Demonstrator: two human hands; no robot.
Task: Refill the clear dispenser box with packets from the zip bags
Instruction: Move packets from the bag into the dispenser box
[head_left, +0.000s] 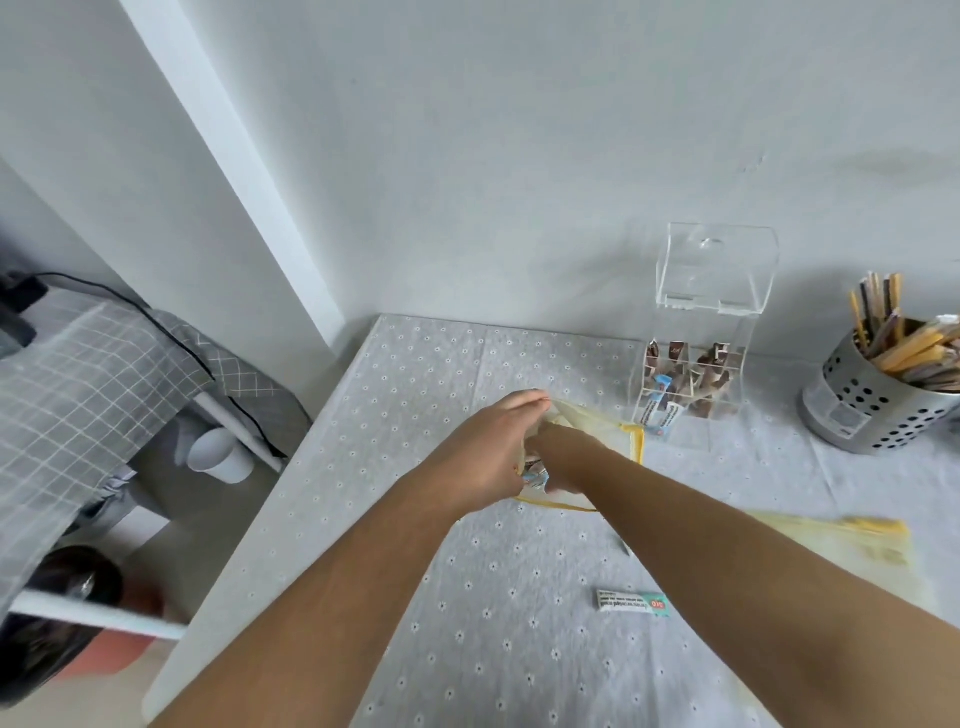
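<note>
While left hand (483, 447) pinches zip bag (602, 431), packet (631, 604) print is illegible.

My left hand (488, 447) and right hand (558, 467) meet at the bag (602, 431), mid-tabletop (415, 405). Just beyond, the box (696, 374) stands by the wall, lid up, top open. The cup (862, 415) stands apart on its right, with a bare gap between. A packet (631, 605) and second bag (852, 540) lie near right. The left strip is bare.

A perforated metal holder (878, 400) full of thin sticks (906, 340) stands at the table's (415, 364) far right. Left of the table, a white cup (221, 457) sits by checked grey fabric (78, 374).
</note>
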